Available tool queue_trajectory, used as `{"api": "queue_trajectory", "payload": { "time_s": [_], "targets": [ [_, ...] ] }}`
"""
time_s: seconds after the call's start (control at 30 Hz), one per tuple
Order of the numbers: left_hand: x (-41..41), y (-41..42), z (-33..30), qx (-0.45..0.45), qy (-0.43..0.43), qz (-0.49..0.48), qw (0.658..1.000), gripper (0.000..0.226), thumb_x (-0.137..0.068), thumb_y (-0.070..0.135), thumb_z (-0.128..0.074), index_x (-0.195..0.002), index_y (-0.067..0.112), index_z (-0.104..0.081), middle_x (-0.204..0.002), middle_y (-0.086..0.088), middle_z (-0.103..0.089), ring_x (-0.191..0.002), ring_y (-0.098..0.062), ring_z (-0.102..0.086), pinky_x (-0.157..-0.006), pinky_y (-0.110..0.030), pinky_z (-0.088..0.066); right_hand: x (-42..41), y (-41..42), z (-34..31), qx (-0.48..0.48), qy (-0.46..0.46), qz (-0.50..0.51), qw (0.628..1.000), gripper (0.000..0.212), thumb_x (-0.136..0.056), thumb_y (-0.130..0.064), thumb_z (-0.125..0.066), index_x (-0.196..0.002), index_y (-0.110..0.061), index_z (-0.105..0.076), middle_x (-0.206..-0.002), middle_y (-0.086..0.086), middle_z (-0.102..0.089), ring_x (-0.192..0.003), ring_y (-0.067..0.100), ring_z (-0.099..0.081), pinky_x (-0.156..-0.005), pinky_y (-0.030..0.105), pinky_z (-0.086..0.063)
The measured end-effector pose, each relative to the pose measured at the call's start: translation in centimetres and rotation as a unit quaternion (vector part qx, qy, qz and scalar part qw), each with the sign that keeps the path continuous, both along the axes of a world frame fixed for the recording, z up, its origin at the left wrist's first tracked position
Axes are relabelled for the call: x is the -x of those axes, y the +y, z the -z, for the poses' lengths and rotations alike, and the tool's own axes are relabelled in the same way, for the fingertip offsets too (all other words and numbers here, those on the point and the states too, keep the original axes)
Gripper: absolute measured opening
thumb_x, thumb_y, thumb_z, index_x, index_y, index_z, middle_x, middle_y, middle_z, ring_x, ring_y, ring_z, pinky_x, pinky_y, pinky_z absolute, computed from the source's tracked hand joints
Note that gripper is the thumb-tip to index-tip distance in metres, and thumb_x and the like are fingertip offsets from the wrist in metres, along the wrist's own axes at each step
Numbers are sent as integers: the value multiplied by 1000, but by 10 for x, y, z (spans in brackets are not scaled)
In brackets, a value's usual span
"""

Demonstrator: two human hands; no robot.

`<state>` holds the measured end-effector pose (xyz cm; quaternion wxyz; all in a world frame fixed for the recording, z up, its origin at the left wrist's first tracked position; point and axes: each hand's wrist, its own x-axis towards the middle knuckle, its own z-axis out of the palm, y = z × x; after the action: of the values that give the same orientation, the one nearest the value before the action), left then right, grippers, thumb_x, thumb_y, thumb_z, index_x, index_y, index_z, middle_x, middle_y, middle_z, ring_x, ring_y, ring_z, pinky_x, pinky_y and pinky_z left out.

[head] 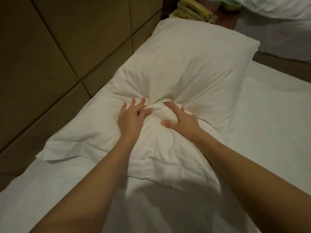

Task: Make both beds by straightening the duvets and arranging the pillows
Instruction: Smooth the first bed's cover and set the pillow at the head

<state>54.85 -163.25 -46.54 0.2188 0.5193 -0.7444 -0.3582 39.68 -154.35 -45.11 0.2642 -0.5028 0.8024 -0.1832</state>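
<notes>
A white pillow point(185, 64) lies at the head of the near bed point(272, 125), against the padded headboard. A second, crumpled white pillow point(87, 135) lies in front of it, nearer to me. My left hand point(131, 118) presses on the bunched cloth where the two meet, its fingers spread and its thumb pinching a fold. My right hand point(180, 120) grips a gathered lump of pillow fabric, thumb on one side and fingers curled over the other. A rumpled white duvet point(282, 9) shows on the second bed at the top right.
The beige padded headboard point(58, 56) fills the left side. A dark wooden nightstand point(225, 22) between the beds carries a yellowish telephone point(193, 10). A strip of floor point(277, 59) separates the beds.
</notes>
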Motion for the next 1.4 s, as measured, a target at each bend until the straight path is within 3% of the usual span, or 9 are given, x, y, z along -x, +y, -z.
{"api": "queue_trajectory", "payload": {
  "time_s": [0.13,0.23,0.43,0.6,0.9,1.07,1.2,1.3,1.4],
  "targets": [
    [-7,28,-9,-47,66,-45,996,31,-91,37,-59,-120,26,-66,-136,3,-56,-140,-20,-29,-102,-28,-27,-16,33,-13,35,-26,69,997,46,-88,-42,-60,-131,-36,-44,-130,-10,-57,-117,19,-54,-91,32,-37],
    [-12,49,-23,-6,83,-69,994,16,-90,38,-59,-92,28,-70,-97,0,-69,-109,-26,-56,-88,-37,-43,-26,52,-25,61,-27,94,993,33,-90,-37,-59,-122,-33,-52,-125,-12,-61,-113,15,-57,-79,27,-35],
    [-24,80,-74,31,34,-40,998,24,-90,35,-60,-76,16,-65,-69,-1,-64,-72,-23,-57,-65,-36,-39,-40,86,-56,91,-55,119,987,27,-92,-31,-57,-119,-32,-59,-117,-7,-66,-109,14,-58,-73,20,-28],
    [-39,126,-110,-2,35,-49,998,22,-86,38,-65,-77,17,-68,-70,-1,-66,-72,-23,-58,-67,-35,-40,-49,129,-83,92,-79,150,981,15,-87,-32,-62,-102,-35,-62,-93,-11,-69,-90,14,-60,-67,21,-36],
    [-115,277,-152,-7,-43,-37,998,20,-85,40,-64,-76,22,-68,-73,0,-68,-73,-23,-59,-58,-31,-31,-99,259,-127,5,-49,80,996,20,-86,-29,-65,-104,-33,-70,-106,-11,-71,-102,10,-61,-80,22,-41],
    [-106,344,-174,123,-28,21,992,20,-85,39,-60,-73,24,-68,-63,1,-67,-59,-21,-61,-50,-26,-31,-79,323,-153,65,-45,94,992,18,-85,-12,-66,-97,-21,-76,-103,-7,-72,-101,5,-62,-82,8,-36],
    [-66,412,-165,218,-43,137,965,30,-84,43,-55,-63,22,-61,-50,2,-59,-44,-20,-54,-42,-25,-32,-39,393,-167,75,-6,130,989,25,-86,3,-59,-90,-16,-76,-98,-3,-72,-95,14,-63,-111,28,-18],
    [-51,440,-146,168,-98,259,946,26,-90,41,-56,-79,21,-67,-74,-2,-70,-70,-24,-64,-55,-29,-33,-27,444,-152,22,7,172,985,22,-89,-3,-60,-95,-16,-76,-106,-1,-71,-105,13,-61,-111,25,-17],
    [-57,428,-128,138,-42,262,954,20,-89,36,-59,-103,27,-69,-100,-4,-71,-97,-26,-63,-73,-32,-43,-34,466,-132,3,-33,194,980,24,-88,-10,-65,-111,-16,-70,-121,0,-66,-125,15,-51,-90,14,-30]
  ]
}}
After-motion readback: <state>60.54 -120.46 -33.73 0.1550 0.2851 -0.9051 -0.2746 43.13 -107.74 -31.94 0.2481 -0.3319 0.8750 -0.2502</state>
